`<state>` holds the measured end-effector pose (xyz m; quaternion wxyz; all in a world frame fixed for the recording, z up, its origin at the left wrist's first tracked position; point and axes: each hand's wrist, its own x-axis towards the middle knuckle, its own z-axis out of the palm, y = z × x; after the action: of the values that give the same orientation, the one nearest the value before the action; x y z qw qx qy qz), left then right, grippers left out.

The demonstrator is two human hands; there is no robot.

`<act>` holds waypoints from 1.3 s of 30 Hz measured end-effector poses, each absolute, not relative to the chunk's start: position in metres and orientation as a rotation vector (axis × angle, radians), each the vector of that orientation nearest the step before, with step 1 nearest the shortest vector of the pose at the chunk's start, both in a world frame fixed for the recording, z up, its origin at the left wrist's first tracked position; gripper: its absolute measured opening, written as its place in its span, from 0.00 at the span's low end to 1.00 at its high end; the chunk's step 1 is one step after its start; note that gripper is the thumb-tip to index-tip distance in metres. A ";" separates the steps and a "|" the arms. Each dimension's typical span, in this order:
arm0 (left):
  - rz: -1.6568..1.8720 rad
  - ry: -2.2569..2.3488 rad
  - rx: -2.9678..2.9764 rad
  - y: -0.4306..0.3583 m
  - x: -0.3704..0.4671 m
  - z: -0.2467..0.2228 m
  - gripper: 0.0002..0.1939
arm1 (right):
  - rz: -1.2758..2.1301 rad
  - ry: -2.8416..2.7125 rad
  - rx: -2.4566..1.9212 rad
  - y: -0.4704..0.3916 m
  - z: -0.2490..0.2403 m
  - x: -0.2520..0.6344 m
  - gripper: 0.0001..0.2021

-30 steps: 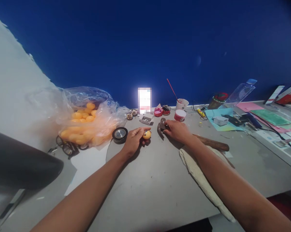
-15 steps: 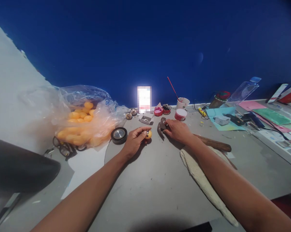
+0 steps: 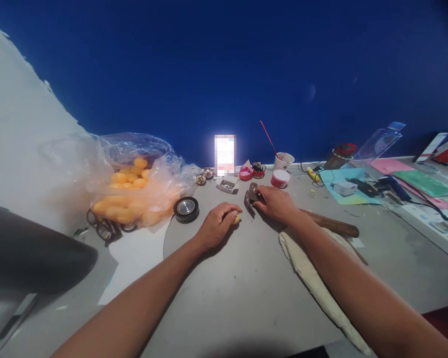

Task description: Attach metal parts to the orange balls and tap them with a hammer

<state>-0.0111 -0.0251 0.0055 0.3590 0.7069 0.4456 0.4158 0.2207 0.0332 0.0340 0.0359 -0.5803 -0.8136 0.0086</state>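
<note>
A grey table (image 3: pixel 227 293) runs across the view below a deep blue wall (image 3: pixel 224 64). At the left a large clear plastic bag (image 3: pixel 134 174) bulges with orange-yellow balls, and a pair of dark-framed glasses (image 3: pixel 105 228) lies at its foot. A long, pale strip of cloth-like stuff (image 3: pixel 313 278) lies under the right forearm. On the far right, pink, green and light-blue sheets (image 3: pixel 403 174) lie scattered with small tools and cables, and a clear plastic bottle (image 3: pixel 380 144) with a blue cap leans there. Along the back edge stand a white cup (image 3: pixel 283 160) with a red stick in it, a red tub with a white lid (image 3: pixel 280 179) and small red caps (image 3: pixel 245 173). No writing can be read; a bright patch against the wall is blurred out. A round black-and-silver disc (image 3: pixel 186 209) sits just left of the left hand.

The hammer (image 3: pixel 306 219) lies on the table with its dark metal claw head toward the middle and its brown wooden handle running to the right; the right hand (image 3: pixel 274 203) rests on it just behind the head, fingers curled loosely over it. The left hand (image 3: pixel 218 226) closes its fingers over a small yellow ball (image 3: pixel 237 218), pressing it on the table just beside the hammer head; only a sliver of the ball shows.
</note>
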 end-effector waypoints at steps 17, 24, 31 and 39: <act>1.380 1.284 1.677 -0.024 -0.017 0.001 0.17 | 0.037 -2.490 -1.768 0.032 0.035 0.220 0.14; 0.961 0.947 2.218 -0.037 -0.013 0.005 0.24 | 0.030 -2.491 -1.768 0.032 0.035 0.220 0.14; 0.945 1.038 2.319 -0.034 -0.013 -0.003 0.27 | 0.073 -2.438 -1.745 0.034 0.033 0.224 0.15; 0.980 0.913 1.950 -0.023 -0.022 -0.004 0.51 | 0.123 -2.221 -1.768 0.037 0.051 0.223 0.10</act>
<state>-0.0223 -0.0227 -0.0044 0.3784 0.7631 0.3571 0.3834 0.2232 0.0374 0.0509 0.1497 -0.6152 -0.7729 0.0430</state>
